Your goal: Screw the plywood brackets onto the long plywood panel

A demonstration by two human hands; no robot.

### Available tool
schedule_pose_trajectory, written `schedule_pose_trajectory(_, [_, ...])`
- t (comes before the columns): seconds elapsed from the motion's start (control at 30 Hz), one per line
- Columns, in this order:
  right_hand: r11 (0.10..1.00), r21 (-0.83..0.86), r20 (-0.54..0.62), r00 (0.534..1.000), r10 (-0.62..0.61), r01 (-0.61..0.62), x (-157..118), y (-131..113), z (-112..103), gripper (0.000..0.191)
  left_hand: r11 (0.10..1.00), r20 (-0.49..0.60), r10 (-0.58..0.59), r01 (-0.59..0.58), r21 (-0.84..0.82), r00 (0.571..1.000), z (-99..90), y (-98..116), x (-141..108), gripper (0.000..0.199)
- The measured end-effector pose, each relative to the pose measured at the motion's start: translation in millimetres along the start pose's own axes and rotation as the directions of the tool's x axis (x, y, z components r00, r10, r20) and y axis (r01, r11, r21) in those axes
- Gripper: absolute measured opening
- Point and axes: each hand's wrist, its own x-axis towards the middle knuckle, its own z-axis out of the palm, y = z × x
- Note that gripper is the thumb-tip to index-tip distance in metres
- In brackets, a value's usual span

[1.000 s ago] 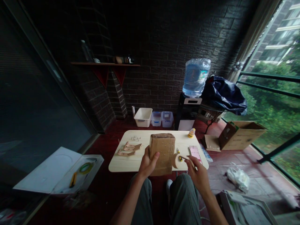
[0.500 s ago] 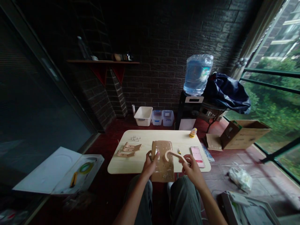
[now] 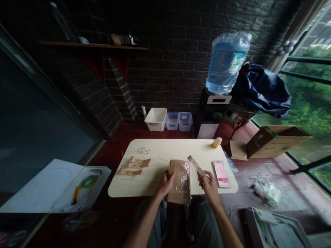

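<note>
A brown piece of cardboard with shiny tape over it [image 3: 180, 181] leans over the near edge of the table. My left hand [image 3: 167, 184] grips its left side, thumb on the front face. In my right hand [image 3: 208, 182] is a light wooden hook [image 3: 196, 164], its straight flat end with small holes pointing up and left. The curled end is hidden by my fingers. The hook is beside the cardboard, just off its right edge. More wooden hooks [image 3: 138, 162] lie on the left of the table, with several small screws [image 3: 144, 150] behind them.
The pale table [image 3: 165, 146] stands before my knees. A small yellow-based container [image 3: 216, 143] and a pink packet [image 3: 221, 174] are on its right. An open white case [image 3: 85, 186] lies at left. Beyond are plastic bins [image 3: 156, 119], a water dispenser [image 3: 217, 100] and a cardboard box [image 3: 271, 141].
My right hand has turned the wooden hook, so its holed flat end now faces up instead of the curl. It has moved off the cardboard, which is tilted more upright. The view has shifted.
</note>
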Motion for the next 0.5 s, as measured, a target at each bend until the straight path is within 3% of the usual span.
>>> schedule_pose_trajectory(0.07, [1.0,0.011,0.004,1.0,-0.019,0.018,14,4,10,0.051,0.99,-0.032,-0.112,0.115,0.078,0.993,1.4,-7,6,0.066])
schedule_pose_trajectory(0.13, [0.999,0.006,0.047,0.998,-0.031,0.031,25,6,20,0.049,0.977,-0.058,-0.142,0.149,0.152,0.988,2.2,-12,11,0.069])
schedule_pose_trajectory(0.27, [0.998,-0.016,0.108,0.993,-0.056,0.058,41,11,34,0.045,0.967,-0.081,-0.047,0.066,0.245,0.996,1.0,-19,17,0.067])
schedule_pose_trajectory(0.4, [0.997,-0.016,0.056,0.996,-0.07,0.071,47,20,43,0.046,0.978,-0.086,0.074,-0.056,0.199,0.993,-5.9,-18,21,0.063])
schedule_pose_trajectory(0.5, [0.997,-0.025,0.115,0.991,-0.073,0.077,51,22,47,0.042,0.968,-0.142,0.21,-0.185,0.172,0.967,-14.0,-7,29,0.058])
